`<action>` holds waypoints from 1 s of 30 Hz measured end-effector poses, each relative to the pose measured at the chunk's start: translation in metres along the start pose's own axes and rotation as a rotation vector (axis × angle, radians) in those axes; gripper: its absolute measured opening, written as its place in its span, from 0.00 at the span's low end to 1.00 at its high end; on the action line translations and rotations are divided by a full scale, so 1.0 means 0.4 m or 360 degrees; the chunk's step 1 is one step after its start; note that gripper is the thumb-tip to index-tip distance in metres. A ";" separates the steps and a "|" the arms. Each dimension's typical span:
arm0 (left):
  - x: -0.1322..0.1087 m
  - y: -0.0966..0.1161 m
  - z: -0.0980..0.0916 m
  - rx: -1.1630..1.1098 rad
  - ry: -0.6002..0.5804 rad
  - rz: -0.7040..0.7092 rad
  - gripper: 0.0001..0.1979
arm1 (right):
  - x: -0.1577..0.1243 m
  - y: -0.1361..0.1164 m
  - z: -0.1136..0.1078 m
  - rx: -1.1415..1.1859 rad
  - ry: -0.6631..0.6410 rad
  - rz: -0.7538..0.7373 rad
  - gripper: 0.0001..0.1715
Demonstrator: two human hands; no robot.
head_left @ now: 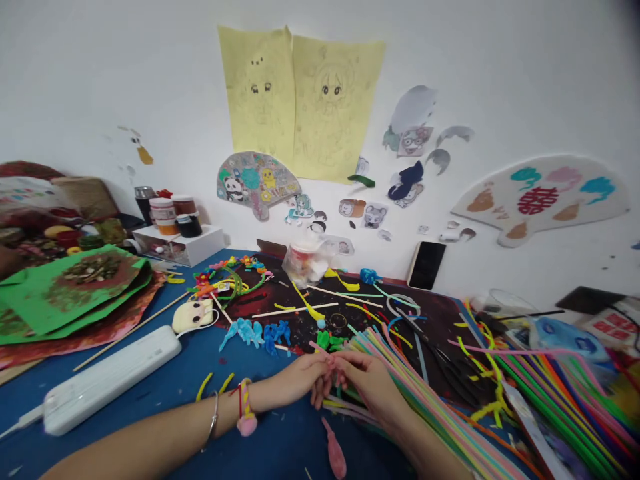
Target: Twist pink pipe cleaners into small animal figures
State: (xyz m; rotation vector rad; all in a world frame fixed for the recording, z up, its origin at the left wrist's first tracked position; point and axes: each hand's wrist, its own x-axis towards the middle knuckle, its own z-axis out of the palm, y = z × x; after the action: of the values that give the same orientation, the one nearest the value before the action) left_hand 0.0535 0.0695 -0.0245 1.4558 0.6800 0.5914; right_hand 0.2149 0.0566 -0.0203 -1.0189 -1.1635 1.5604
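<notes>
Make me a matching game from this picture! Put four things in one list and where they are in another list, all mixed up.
Things:
1. silver bangle
2. pastel pipe cleaners
3. black phone
4. yellow drawings

Places:
A. up on the wall
B. leaning against the wall
C. around the left wrist
D. right beside the right hand

Right pairs: 1-C, 2-D, 3-B, 4-A
</notes>
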 end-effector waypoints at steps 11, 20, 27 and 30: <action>-0.001 0.000 -0.002 0.0164 0.0148 0.0008 0.20 | 0.003 0.004 -0.014 -0.0094 -0.0043 0.0043 0.15; -0.002 -0.006 -0.003 0.0297 0.0351 0.0214 0.15 | 0.003 0.005 -0.015 -0.0160 -0.0059 0.0117 0.14; 0.008 0.018 -0.003 0.0175 0.0312 0.0258 0.14 | 0.003 0.003 -0.018 -0.0255 -0.0090 0.0085 0.12; 0.014 0.021 -0.004 0.0134 0.0309 0.0276 0.13 | 0.004 0.001 -0.016 -0.0222 -0.0091 0.0051 0.11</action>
State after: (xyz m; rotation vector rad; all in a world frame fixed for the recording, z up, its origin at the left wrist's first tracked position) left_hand 0.0566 0.0749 -0.0164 1.5591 0.7415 0.8557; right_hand 0.2208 0.0594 -0.0223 -1.0949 -1.3167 1.5597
